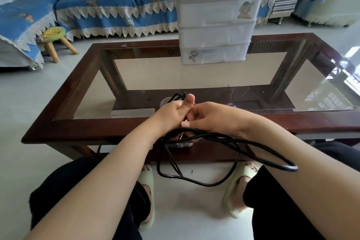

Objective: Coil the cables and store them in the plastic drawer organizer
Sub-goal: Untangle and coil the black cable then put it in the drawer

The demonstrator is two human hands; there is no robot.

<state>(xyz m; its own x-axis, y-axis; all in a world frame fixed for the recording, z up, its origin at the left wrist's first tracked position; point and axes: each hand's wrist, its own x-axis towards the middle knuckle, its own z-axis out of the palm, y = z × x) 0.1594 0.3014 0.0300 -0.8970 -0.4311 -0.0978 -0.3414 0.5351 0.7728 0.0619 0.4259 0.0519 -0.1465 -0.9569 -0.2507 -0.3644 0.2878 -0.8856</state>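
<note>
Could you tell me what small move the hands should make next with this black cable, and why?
Probably draw in another loop: the left hand grips a bundle of black cable, the right hand pinches it alongside, and long slack loops hang below toward the floor, uncoiled. The drawer organizer stands shut.

The cable is black, thin and flexible. It is partly gathered: a short bunch of strands shows above the table's near rail, and the rest hangs in loose, uneven loops below that rail, in front of the table. One long loop reaches out to the right of the bunch, and its far end is blurred.

The drawer organizer is white, translucent plastic. It stands upright at the far edge of the table, well apart from the cable. It has an open, divided top tray and three drawers below, all closed. Cartoon stickers mark the top and bottom drawer fronts.
</note>
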